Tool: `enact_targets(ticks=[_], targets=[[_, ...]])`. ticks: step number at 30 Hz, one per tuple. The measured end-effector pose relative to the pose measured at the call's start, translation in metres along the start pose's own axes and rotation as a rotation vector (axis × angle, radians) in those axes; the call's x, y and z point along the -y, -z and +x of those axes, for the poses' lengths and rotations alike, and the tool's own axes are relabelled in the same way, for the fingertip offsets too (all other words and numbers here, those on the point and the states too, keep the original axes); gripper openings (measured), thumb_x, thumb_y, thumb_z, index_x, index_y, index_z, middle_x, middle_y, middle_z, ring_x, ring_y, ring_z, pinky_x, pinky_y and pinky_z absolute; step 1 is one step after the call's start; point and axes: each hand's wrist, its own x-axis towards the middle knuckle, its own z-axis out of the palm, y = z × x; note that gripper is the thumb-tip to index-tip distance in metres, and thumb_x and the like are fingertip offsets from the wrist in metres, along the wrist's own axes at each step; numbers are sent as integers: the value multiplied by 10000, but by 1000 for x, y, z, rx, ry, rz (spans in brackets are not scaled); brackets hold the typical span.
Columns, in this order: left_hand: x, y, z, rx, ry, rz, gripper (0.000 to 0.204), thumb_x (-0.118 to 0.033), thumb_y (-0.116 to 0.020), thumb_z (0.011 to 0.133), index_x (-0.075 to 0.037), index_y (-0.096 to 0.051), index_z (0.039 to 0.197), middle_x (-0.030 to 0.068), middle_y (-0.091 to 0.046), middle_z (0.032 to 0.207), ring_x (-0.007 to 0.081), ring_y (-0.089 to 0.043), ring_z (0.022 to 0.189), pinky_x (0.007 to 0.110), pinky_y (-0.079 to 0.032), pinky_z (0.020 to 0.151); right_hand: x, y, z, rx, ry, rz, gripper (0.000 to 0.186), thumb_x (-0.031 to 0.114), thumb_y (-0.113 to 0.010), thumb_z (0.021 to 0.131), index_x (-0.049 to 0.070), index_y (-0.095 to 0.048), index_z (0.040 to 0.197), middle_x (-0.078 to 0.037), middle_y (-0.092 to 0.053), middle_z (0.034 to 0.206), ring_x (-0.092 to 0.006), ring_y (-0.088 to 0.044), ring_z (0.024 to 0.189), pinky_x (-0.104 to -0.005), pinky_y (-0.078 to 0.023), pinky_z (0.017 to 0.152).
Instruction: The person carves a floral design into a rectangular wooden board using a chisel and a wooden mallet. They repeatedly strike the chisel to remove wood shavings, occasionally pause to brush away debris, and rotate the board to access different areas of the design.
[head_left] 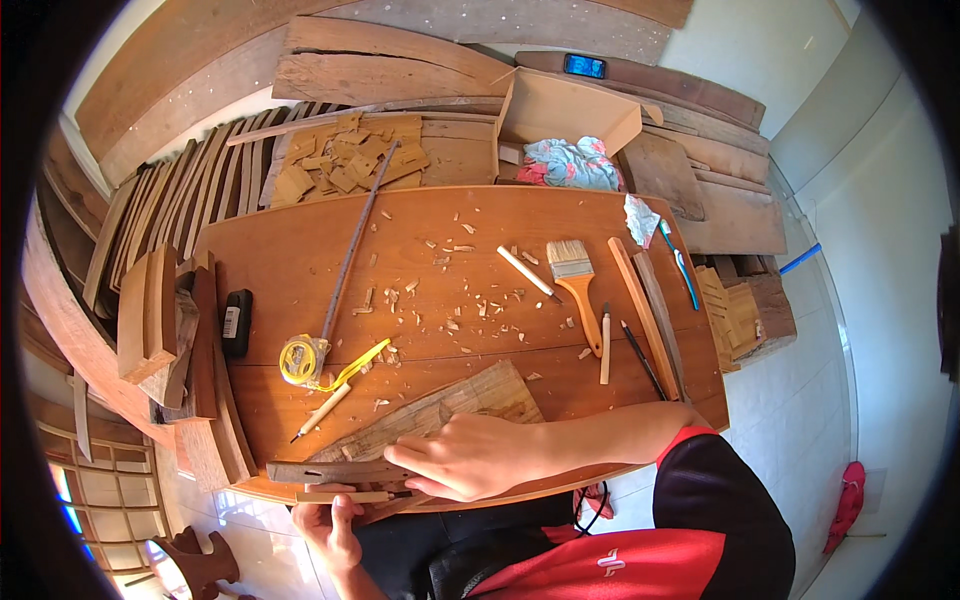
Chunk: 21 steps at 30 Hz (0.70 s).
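Along the near edge of the table, my left hand (336,535) has its fingers closed around a light wooden-handled tool (372,497) and a piece beneath it. My right hand (465,455) lies over the right end of a dark grooved wood piece (315,472), fingers curled onto it; the tool's tip is close under those fingers. A pale weathered board (510,385) lies just behind both hands. To the left are another wooden-handled carving tool (322,410) and a yellow tape measure (300,358). Wood shavings are scattered over the tabletop (600,210).
The table also carries a brush (578,295), pens, slim slats (645,310), a toothbrush (680,265), a metal rod (360,225) and a black case (236,322). Around it stand stacked planks (150,310), a cardboard box (560,105) with cloth, and a phone (584,65).
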Motion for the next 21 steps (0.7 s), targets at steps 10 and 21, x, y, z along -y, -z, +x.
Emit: enact_targets(ticks=[10,21], targets=[[-2,2,-1,-12,75,-13,334,-268,-688,965,53,-704,876,63,-625,633,114,-566,538,247,-399,521,0,-3,0,56,-2,-64,461,282,-625,1012,-69,-490,1278,-167,-653,919,-313,-667,562,-413,-541,468],[-5,-1,0,-18,69,-13,331,-269,-687,967,46,-701,865,57,-616,603,118,-576,537,251,-401,509,2,-4,-2,61,2,-108,570,276,-688,968,-98,-471,1339,-179,-655,1020,-278,-675,560,-392,-553,465]])
